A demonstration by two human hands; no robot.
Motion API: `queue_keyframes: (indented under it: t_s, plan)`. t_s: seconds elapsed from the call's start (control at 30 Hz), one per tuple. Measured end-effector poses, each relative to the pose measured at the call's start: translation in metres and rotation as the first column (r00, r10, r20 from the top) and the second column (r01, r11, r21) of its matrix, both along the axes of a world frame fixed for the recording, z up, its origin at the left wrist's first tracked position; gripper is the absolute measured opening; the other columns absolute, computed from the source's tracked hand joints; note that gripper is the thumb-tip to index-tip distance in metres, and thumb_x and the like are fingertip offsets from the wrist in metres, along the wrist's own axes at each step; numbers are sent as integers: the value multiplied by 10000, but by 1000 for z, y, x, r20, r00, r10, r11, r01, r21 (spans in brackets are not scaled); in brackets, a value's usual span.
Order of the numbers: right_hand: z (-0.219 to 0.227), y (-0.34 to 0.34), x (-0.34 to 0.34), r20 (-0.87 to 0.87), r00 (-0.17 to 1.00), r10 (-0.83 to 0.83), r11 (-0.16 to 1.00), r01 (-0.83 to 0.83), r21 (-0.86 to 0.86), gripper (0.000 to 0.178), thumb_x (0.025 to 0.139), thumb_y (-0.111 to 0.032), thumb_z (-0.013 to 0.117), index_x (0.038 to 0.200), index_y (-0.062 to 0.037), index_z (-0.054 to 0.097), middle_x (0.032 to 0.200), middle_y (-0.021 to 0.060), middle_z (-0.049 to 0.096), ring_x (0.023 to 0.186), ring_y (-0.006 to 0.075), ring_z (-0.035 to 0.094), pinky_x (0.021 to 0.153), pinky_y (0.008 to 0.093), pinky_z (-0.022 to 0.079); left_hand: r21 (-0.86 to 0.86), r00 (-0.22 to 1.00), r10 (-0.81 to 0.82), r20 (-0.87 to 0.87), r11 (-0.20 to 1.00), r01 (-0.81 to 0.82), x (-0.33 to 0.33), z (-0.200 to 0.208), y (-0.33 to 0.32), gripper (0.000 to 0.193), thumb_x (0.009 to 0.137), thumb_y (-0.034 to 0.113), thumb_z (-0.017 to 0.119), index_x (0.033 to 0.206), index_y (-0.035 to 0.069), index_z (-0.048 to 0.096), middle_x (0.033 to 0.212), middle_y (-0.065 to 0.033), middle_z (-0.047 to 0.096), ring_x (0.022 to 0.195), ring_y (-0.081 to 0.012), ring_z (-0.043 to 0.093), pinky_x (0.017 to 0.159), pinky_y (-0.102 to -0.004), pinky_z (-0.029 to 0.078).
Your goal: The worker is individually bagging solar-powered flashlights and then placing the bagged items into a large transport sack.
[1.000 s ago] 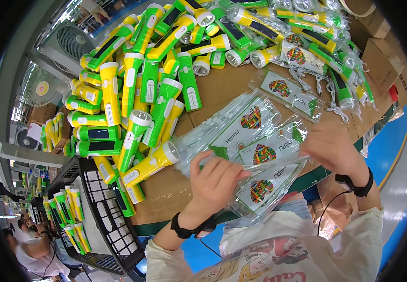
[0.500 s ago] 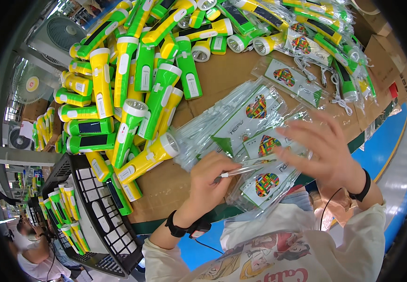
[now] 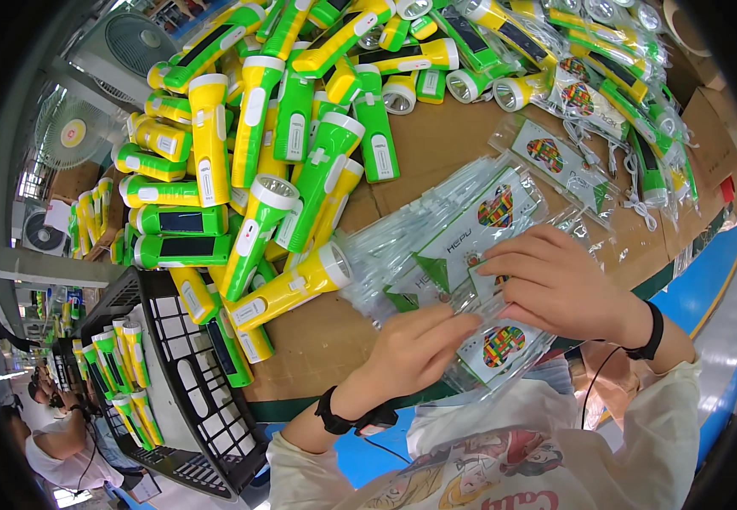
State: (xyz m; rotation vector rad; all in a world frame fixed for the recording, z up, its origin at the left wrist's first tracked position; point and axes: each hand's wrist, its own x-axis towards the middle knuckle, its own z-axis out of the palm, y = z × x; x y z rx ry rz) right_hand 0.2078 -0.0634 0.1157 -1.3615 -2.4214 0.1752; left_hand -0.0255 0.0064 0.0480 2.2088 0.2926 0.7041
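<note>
My left hand (image 3: 415,347) and my right hand (image 3: 560,285) meet over a stack of clear plastic bags (image 3: 462,246) with green-and-white printed cards, lying on the cardboard-covered table (image 3: 436,153). Both hands pinch the topmost clear bag (image 3: 496,344) at the table's near edge, fingertips nearly touching. Just left of the bags lies a yellow flashlight (image 3: 292,287), the nearest one of a big pile of green and yellow flashlights (image 3: 275,153).
Bagged flashlights (image 3: 606,59) lie along the table's far right. A black wire crate (image 3: 186,382) with more flashlights stands at the lower left. Fans (image 3: 71,132) stand at the left; cardboard boxes (image 3: 717,127) at the right. Another person (image 3: 54,442) sits at the bottom left.
My right hand has come down and left onto the bag stack, closing toward my left hand. The view has shifted slightly; the flashlights have not moved.
</note>
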Motion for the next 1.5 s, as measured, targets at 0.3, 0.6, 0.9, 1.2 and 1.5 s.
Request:
queue_keyframes:
  t_s: [0.3, 0.6, 0.9, 1.2, 1.5]
  plan:
    - [21, 92, 69, -509, 845, -163, 566, -343, -750, 202, 922, -171, 611, 1053, -20, 642, 1177, 98, 628, 1193, 260, 537, 1004, 381, 422, -312, 960, -15, 281, 944, 106, 1, -3, 0, 54, 794, 3, 694, 820, -12, 649, 946, -141, 629, 703, -204, 591, 610, -272, 467]
    - [-40, 190, -54, 343, 938, 49, 746, -263, 612, 348, 775, -132, 617, 1108, -44, 564, 1131, 82, 582, 1125, 228, 530, 941, 362, 398, -226, 977, -68, 202, 968, 114, 5, -5, -15, 67, 822, -8, 652, 879, -14, 618, 845, -112, 560, 681, -238, 573, 569, -312, 448]
    - [-16, 149, -18, 47, 999, 28, 960, -40, 279, 368, 788, -186, 712, 1113, -65, 587, 1037, 42, 603, 1006, 216, 557, 868, 342, 410, -326, 980, 22, 198, 944, 44, 0, -4, -17, 54, 857, -39, 573, 903, -24, 597, 871, -142, 567, 752, -251, 544, 667, -318, 445]
    - [14, 9, 17, -835, 270, -480, 756, -355, -550, 466, 887, -58, 660, 1288, -24, 424, 1252, 106, 597, 1183, 189, 567, 1030, 358, 442, -228, 966, 82, 245, 973, -25, -1, -12, -15, 138, 802, -54, 632, 933, -15, 643, 899, -117, 509, 755, -216, 511, 634, -288, 413]
    - [40, -28, 14, 127, 990, 65, 976, -37, -214, 344, 773, -122, 664, 1049, -24, 483, 874, 81, 568, 836, 221, 634, 606, 344, 505, -29, 974, -48, 221, 998, 56, 2, -14, -12, 174, 757, -39, 666, 921, 0, 624, 882, -131, 528, 726, -250, 541, 597, -309, 436]
